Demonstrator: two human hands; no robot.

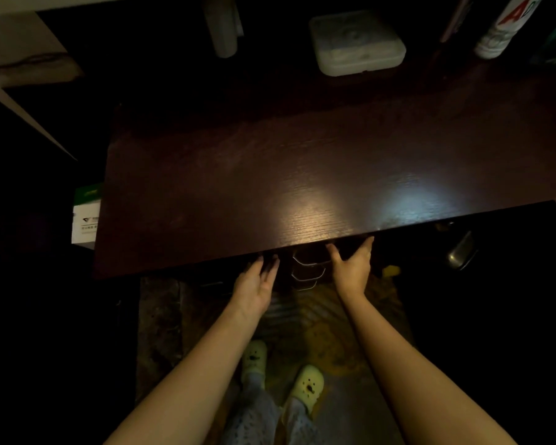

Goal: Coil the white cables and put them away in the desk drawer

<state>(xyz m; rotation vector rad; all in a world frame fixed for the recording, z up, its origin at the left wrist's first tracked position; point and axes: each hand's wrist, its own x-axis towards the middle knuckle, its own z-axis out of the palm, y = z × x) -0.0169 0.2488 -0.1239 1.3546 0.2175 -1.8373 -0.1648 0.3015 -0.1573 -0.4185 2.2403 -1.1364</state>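
Note:
The dark wooden desk (pixel 302 175) fills the middle of the dim head view. Below its front edge a stack of drawer fronts with metal handles (pixel 307 271) shows between my two hands. My left hand (pixel 257 282) reaches under the desk edge with straight fingers touching the dark drawer front to the left of the handles. To the right of the handles, my right hand (pixel 353 268) lies spread against the drawer front, its fingertips hidden under the desk edge. No white cable is visible anywhere.
At the back of the desk stand a white square box (pixel 357 43), a pale upright object (pixel 223 27) and a white bottle (pixel 504 27). A white and green carton (pixel 85 216) sits left of the desk. A metal bin (pixel 461 252) is at right. My feet in yellow clogs (pixel 308 385) stand below.

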